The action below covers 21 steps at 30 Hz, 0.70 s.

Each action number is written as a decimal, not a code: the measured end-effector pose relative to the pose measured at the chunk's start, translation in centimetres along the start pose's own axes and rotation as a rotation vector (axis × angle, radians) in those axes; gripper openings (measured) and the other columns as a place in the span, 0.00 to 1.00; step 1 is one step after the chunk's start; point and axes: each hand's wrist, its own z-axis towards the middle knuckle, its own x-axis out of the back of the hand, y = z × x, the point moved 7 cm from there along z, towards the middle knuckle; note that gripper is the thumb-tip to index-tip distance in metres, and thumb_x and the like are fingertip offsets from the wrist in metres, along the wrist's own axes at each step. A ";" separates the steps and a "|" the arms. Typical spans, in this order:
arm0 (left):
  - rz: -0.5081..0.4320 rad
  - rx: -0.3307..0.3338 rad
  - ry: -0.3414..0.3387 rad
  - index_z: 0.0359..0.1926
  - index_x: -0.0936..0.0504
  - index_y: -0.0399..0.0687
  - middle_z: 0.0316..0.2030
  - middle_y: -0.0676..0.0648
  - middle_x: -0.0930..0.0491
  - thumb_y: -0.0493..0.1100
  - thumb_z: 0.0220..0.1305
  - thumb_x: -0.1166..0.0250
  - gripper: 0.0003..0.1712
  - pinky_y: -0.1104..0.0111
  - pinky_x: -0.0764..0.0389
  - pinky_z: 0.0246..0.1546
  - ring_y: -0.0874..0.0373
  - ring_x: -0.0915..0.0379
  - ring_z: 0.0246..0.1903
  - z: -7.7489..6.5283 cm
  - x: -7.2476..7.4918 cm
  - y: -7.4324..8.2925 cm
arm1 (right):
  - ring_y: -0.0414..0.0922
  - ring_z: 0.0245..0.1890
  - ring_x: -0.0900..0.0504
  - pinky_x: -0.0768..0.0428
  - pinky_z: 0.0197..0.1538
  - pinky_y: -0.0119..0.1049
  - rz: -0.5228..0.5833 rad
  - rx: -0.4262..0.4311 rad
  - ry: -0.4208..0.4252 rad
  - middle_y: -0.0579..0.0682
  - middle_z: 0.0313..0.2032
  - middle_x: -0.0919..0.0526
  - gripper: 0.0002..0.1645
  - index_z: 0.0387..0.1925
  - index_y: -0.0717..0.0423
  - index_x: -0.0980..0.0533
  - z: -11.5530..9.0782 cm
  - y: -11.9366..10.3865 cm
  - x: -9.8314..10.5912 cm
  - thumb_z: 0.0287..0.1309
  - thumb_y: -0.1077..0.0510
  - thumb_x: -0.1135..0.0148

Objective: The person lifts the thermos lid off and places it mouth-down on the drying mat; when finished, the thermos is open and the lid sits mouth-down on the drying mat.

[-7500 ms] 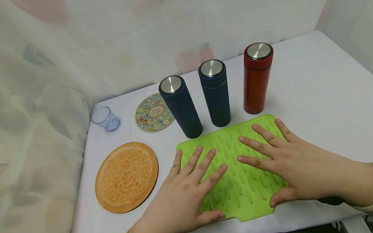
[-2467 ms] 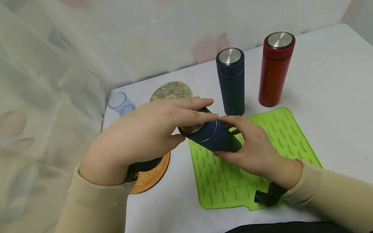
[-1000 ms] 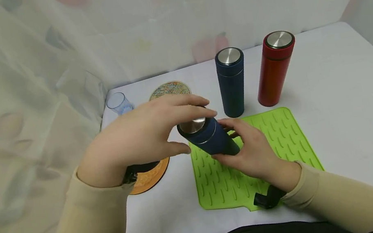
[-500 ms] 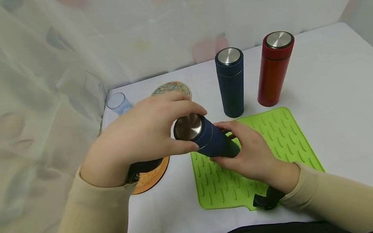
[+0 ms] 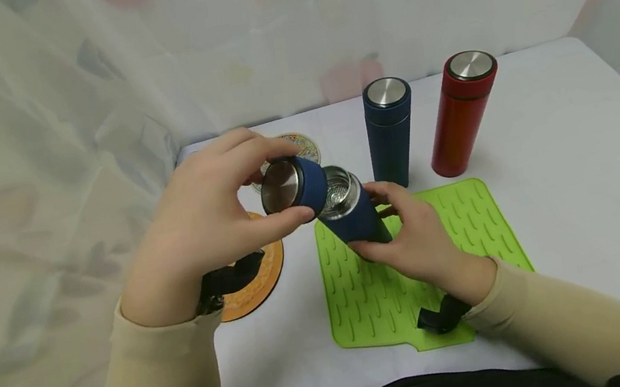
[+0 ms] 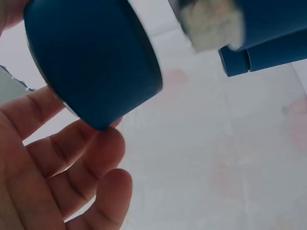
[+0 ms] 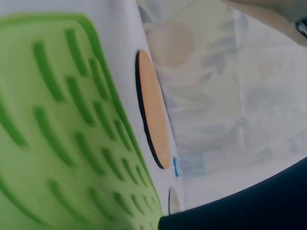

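My left hand (image 5: 195, 214) pinches a navy lid (image 5: 313, 186) with a steel top between thumb and fingers. The lid is apart from the navy thermos (image 5: 357, 218), beside its mouth. My right hand (image 5: 422, 246) grips the thermos body, which tilts to the left above the green ridged mat (image 5: 367, 308). Inside the thermos mouth a perforated metal strainer (image 5: 338, 192) shows. In the left wrist view the lid (image 6: 91, 57) is close up and the thermos (image 6: 273, 19) is blurred. The right wrist view shows only a dark stretch of thermos (image 7: 249, 206); my right fingers are out of it.
Behind the mat stand a second navy thermos (image 5: 392, 137) and a red thermos (image 5: 461, 118), both lidded. An orange round mat (image 5: 263, 278) and a patterned disc (image 5: 304, 146) lie partly behind my left hand. A clear bluish glass (image 7: 194, 164) appears in the right wrist view.
Half a second ago the lid sat on the thermos. My left hand has lifted it off, up and left, uncovering the mouth. Earlier, both hands lay spread over the mat and this thermos stood behind it.
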 end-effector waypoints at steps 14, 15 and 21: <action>-0.154 -0.074 0.217 0.56 0.16 0.45 0.45 0.49 0.18 0.47 0.47 0.18 0.33 0.67 0.22 0.44 0.59 0.24 0.41 -3.7 -3.4 -2.2 | 0.48 0.61 0.23 0.23 0.64 0.48 0.230 -0.285 0.032 0.50 0.61 0.25 0.48 0.66 0.52 0.37 5.2 4.6 -2.0 0.48 0.59 0.19; -0.159 -0.061 0.204 0.56 0.16 0.46 0.46 0.49 0.19 0.49 0.47 0.19 0.33 0.67 0.22 0.45 0.59 0.24 0.42 -4.0 -4.2 -2.5 | 0.48 0.62 0.24 0.24 0.64 0.48 0.232 -0.298 0.031 0.51 0.62 0.25 0.48 0.67 0.51 0.37 5.4 4.8 -2.2 0.48 0.59 0.19; -0.174 0.053 0.043 0.59 0.17 0.53 0.49 0.55 0.21 0.56 0.52 0.21 0.33 0.67 0.22 0.47 0.63 0.26 0.45 -5.2 -10.7 -4.0 | 0.49 0.66 0.26 0.27 0.67 0.46 0.234 -0.344 0.017 0.52 0.65 0.27 0.48 0.68 0.52 0.38 5.8 6.0 -3.1 0.49 0.60 0.20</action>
